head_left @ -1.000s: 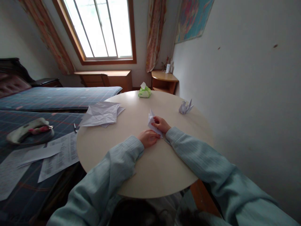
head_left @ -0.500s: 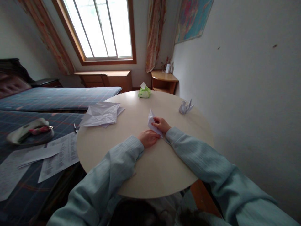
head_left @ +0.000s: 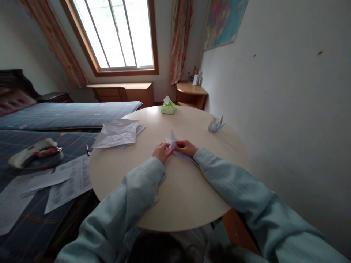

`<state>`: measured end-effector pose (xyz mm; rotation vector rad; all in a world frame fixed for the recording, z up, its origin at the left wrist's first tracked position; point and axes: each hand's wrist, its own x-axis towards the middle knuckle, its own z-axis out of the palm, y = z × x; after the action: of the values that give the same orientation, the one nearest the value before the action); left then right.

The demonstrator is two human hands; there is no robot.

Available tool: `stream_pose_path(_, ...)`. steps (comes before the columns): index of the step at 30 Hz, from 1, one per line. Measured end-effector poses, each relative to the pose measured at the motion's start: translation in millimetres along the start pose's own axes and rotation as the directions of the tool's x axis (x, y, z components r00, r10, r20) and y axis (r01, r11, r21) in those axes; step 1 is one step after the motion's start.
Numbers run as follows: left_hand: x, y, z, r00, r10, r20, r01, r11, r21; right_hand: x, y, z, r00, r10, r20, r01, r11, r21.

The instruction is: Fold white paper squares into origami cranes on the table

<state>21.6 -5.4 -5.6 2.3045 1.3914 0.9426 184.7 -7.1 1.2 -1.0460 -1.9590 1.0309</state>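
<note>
A small folded white paper piece (head_left: 173, 142) lies on the round beige table (head_left: 153, 182), one pointed flap sticking up. My left hand (head_left: 162, 151) pinches its left side with closed fingers. My right hand (head_left: 185, 147) grips its right side, fingers curled over the paper. Both hands meet at the raised flap near the table's middle. Pale blue sleeves cover both arms.
A stack of creased white sheets (head_left: 118, 133) lies at the table's left. A finished folded paper figure (head_left: 216, 124) sits at the right near the wall. A green tissue pack (head_left: 168, 106) stands at the far edge. Printed papers (head_left: 68, 180) and a pouch (head_left: 35, 150) lie on the bed.
My left hand moved up and away from me, from the paper's near end to its left side. The paper now lies flatter and more spread out; my right hand barely shifted.
</note>
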Motion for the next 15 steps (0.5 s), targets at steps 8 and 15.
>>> stream_pose_path(8, 1.7, -3.0, 3.2, 0.997, 0.028, 0.071, -0.034, 0.996, 0.081, -1.3, -7.9, 4.5, 0.964, -0.118, -0.239, 0.027, 0.935, -0.353)
stream_pose_path(15, 3.4, -5.9, 4.7, 0.998, 0.015, 0.061, -0.019, 0.998, 0.059, -0.7, -9.3, -0.1, 0.972, -0.089, -0.216, -0.007, 0.914, -0.406)
